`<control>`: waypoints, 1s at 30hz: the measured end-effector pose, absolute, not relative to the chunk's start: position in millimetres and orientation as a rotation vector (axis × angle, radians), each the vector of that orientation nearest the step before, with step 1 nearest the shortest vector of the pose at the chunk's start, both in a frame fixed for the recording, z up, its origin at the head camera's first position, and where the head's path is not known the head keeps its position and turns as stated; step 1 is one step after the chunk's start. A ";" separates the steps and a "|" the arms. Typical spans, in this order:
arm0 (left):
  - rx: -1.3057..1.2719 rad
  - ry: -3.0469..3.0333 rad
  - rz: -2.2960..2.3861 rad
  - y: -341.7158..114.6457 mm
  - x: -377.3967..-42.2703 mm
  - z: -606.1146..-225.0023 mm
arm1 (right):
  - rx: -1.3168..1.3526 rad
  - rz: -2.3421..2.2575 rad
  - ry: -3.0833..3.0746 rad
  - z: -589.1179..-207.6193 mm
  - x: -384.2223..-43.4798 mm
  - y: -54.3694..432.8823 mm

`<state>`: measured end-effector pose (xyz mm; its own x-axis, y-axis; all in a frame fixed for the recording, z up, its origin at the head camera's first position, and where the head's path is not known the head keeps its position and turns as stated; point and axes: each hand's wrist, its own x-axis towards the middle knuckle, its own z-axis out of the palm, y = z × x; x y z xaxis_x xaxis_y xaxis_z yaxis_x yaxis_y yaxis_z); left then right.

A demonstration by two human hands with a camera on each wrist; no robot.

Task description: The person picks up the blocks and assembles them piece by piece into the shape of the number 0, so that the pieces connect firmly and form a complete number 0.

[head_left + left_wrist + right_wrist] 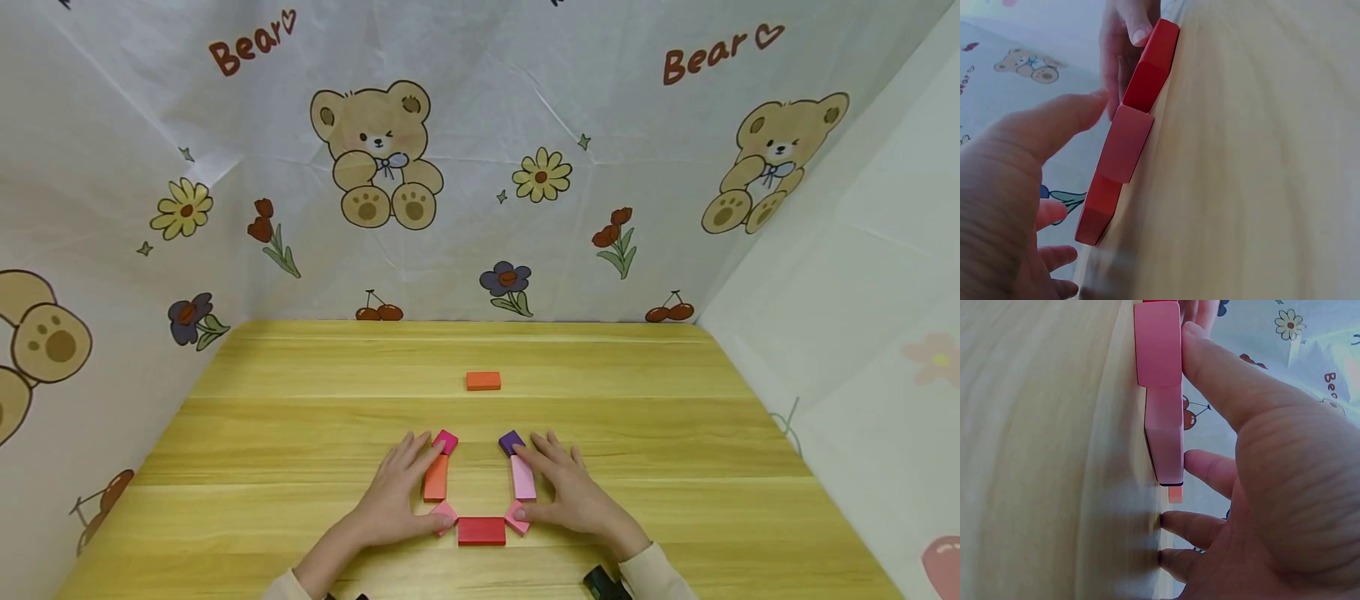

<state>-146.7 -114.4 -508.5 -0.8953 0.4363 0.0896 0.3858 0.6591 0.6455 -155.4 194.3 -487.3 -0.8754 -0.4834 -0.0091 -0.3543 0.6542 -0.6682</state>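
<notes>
Several coloured blocks form a U on the table. My left hand [388, 504] spreads along its left side, index finger at a magenta block [448, 437] and thumb over a pink block [446, 507]; between these lies an orange block [436, 482]. Opposite, my right hand [576, 497] has its index finger by a purple block [510, 441] and its thumb on another pink block [516, 525]. A light pink block [523, 482] runs between those two. The red block [482, 532] closes the near end of the U. In the right wrist view, the thumb tip is against the pink block [1159, 344].
Farther back on the wooden table [337, 433] lies a lone orange block [483, 381]. A cloth printed with bears [386, 158] hangs behind the table. Dark wrist gear [606, 583] shows by the right sleeve.
</notes>
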 end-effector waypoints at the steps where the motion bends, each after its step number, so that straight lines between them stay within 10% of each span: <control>1: 0.707 2.804 1.043 -114.2 -146.8 -509.8 | -0.687 -1.023 2.685 -487.2 -155.4 194.3; 30: 0.725 2.840 0.945 -113.0 -145.0 -514.6 | -0.694 -0.990 2.706 -483.6 -154.8 192.4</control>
